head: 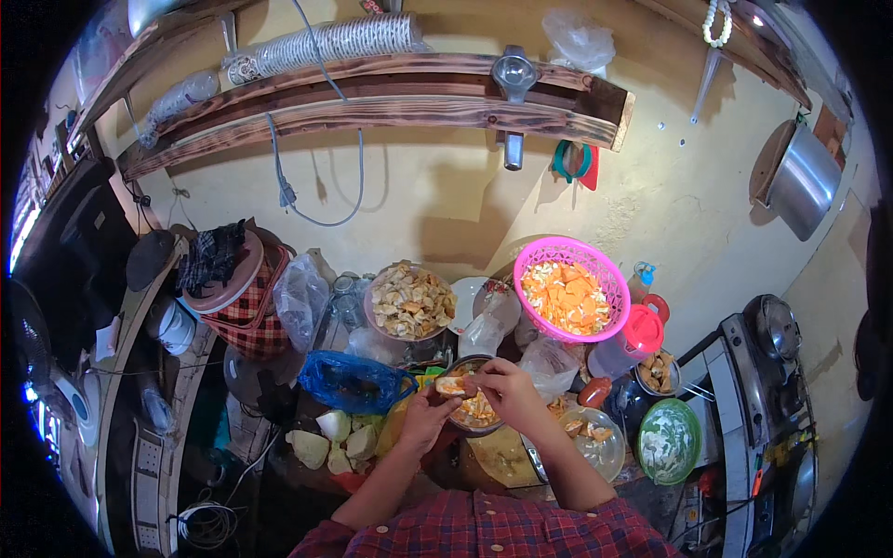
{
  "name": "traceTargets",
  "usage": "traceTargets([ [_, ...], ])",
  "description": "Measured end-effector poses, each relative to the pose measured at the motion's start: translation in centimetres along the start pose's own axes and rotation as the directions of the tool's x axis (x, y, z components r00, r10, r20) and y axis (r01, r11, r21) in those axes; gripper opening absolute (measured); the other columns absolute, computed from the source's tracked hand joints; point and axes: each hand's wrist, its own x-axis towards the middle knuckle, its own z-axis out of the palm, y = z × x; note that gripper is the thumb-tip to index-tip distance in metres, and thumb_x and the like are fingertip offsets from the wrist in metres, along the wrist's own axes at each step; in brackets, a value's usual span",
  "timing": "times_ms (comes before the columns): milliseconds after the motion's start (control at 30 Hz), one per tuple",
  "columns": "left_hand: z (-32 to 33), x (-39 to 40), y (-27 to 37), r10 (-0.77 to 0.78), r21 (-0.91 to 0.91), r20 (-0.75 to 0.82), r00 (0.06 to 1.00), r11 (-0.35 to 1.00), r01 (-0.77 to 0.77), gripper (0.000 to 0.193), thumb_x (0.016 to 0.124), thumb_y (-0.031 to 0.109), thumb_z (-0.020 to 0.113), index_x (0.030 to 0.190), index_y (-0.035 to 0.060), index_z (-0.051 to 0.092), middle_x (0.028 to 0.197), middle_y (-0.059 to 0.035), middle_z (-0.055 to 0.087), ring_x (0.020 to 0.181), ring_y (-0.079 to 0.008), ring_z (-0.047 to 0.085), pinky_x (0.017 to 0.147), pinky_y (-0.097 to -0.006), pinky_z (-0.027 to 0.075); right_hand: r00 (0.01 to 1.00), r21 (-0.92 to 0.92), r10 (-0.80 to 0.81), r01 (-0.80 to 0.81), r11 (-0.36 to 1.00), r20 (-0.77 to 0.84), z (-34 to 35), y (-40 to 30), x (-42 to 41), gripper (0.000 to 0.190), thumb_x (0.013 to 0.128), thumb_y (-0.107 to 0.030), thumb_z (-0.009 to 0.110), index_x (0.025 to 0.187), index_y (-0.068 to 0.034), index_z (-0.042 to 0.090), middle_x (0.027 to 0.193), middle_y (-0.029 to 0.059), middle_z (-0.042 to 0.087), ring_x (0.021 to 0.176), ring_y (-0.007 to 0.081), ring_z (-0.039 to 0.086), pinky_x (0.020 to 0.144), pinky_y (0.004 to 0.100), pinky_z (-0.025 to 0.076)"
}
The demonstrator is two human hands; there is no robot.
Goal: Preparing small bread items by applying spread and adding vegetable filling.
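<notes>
Above a metal bowl [476,427] of shredded orange and white vegetables, both hands hold a small pale food piece [453,386] with orange filling showing on top. My left hand [427,417] grips it from the left and below. The fingertips of my right hand [513,394] close on its right end, partly hidden from above. Beneath my right forearm lie a yellowish cutting board [499,457] and a broad metal blade [535,462]. A clear plastic bowl [605,457] with several brown pieces stands beside that forearm.
Behind the hands stand a bowl of pale brown pieces [414,301] and a pink basket [621,279] of sliced vegetables. A blue plastic bag [352,380] and pale vegetable chunks [308,448] lie left. A red-lidded pitcher [614,356], green bowl [670,439] and stove [743,390] are right.
</notes>
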Motion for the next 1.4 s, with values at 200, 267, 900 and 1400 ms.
traceTargets([
  [200,-0.3,-0.2,0.5,-0.011,0.077,0.016,1.0,0.997,0.01,0.033,0.078,-0.007,0.062,0.11,-0.0006,0.054,0.105,-0.0087,0.06,0.096,-0.0166,0.059,0.087,-0.0298,0.048,0.993,-0.175,-0.091,0.104,0.979,0.078,0.2,0.2,-1.1,0.034,0.068,0.006,0.058,0.098,-0.009,0.067,0.085,0.0115,0.055,0.08,0.0283,0.057,0.07,0.0353,0.047],
  [267,-0.5,-0.4,0.4,-0.02,0.102,0.013,1.0,0.995,0.018,0.033,0.078,-0.007,0.062,0.11,-0.0009,0.054,0.105,-0.0089,0.06,0.096,-0.0169,0.059,0.087,-0.0299,0.048,0.989,-0.152,-0.112,0.125,0.981,0.093,0.3,0.6,-1.2,0.038,0.069,0.008,0.059,0.102,-0.011,0.067,0.085,0.0098,0.055,0.079,0.026,0.058,0.066,0.0325,0.048],
  [900,-0.7,-0.9,1.1,-0.06,0.034,0.045,0.997,0.998,0.058,0.033,0.08,-0.008,0.058,0.112,-0.0003,0.054,0.106,-0.0091,0.06,0.094,-0.0181,0.06,0.086,-0.0301,0.05,0.982,-0.317,-0.186,0.17,0.933,-0.022,0.2,-1.5,-2.0,0.035,0.067,0.0,0.061,0.099,-0.011,0.067,0.084,0.0094,0.056,0.078,0.0267,0.057,0.067,0.0358,0.048],
  [1400,0.1,-1.1,1.0,-0.118,0.058,0.072,0.99,0.992,0.114,0.032,0.081,-0.005,0.059,0.113,-0.0015,0.053,0.105,-0.0099,0.061,0.095,-0.0175,0.06,0.085,-0.0292,0.05,0.901,0.63,0.424,-0.278,0.725,-0.09,0.3,-0.9,-2.0,0.016,0.083,-0.007,0.062,0.097,0.001,0.065,0.082,0.0057,0.065,0.079,0.0084,0.059,0.066,0.0246,0.048],
])
